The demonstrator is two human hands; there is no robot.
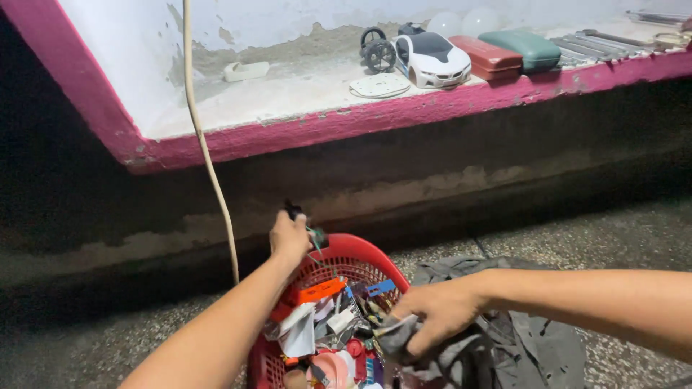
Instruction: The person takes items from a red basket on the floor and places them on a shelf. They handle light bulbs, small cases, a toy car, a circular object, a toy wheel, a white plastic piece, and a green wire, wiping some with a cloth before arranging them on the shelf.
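Now, left hand (290, 238): raised above the far rim of the basket; fingers curled tight round a small dark-handled tool (294, 211), its black end poking up past the knuckles; thin greenish wires trail from the fist down toward the basket
Right hand (432, 311): low at the basket's right edge; fingers pinched down on a fold of grey cloth (519, 338); thumb and fingertips closed on the fabric, not spread
Basket: red plastic basket (346, 252) with a mesh wall, standing on the speckled floor (634, 238); crammed with odds and ends, an orange piece (321, 290), blue bits, white scraps, something pink near the bottom; too jumbled to name more
Grey cloth: heaped on the floor just right of the basket, touching its rim; its near edge is gathered under the right hand
Cord: a pale cable (205, 144) hangs down the wall, passing just left of the raised hand
Ledge: pink-edged shelf (404, 112) above; white toy car (431, 59) with loose black wheels beside it; a red case (490, 57) and a green case (526, 47) next along; metal tools (605, 42) at the far right; a round white disc (380, 86) in front of the car
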